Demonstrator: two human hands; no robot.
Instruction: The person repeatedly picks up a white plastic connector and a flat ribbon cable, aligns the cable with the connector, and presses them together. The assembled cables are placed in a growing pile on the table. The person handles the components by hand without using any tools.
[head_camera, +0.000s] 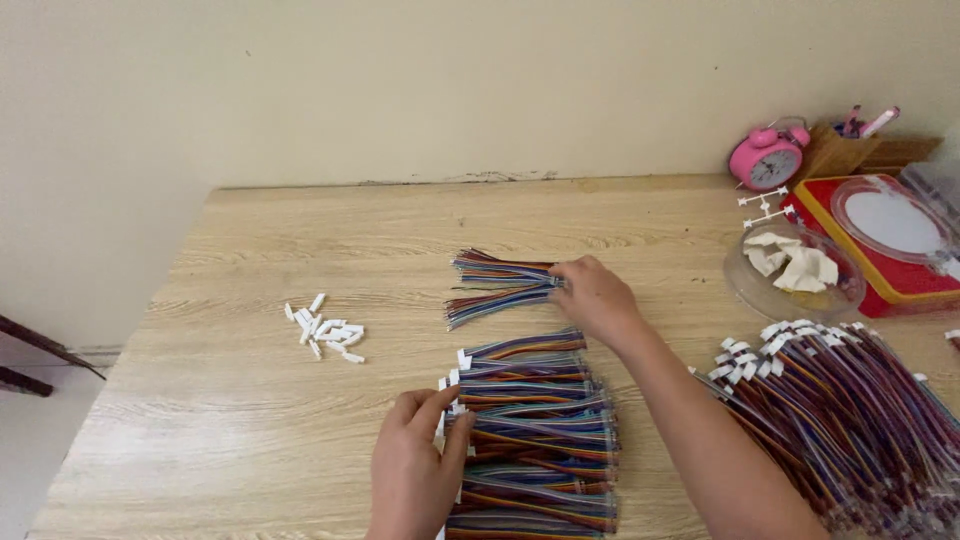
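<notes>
My right hand (593, 297) rests on the right end of a fanned bundle of multicoloured ribbon wires (495, 288) at the table's middle. My left hand (415, 465) pinches the left, white-connector end of a wire bundle in a stack of several multicoloured wire bundles (535, 440) lying near the front edge. The stack runs from just below the fanned bundle down to the frame's bottom. My right forearm crosses beside the stack's right side.
Loose white connectors (325, 334) lie at the left of the wooden table (300, 230). A big heap of wire bundles (850, 420) fills the right. Behind it stand a clear dish with white pieces (795, 270), a red tray with a round lid (880, 230), a pink alarm clock (767, 158) and a pen holder (840, 145).
</notes>
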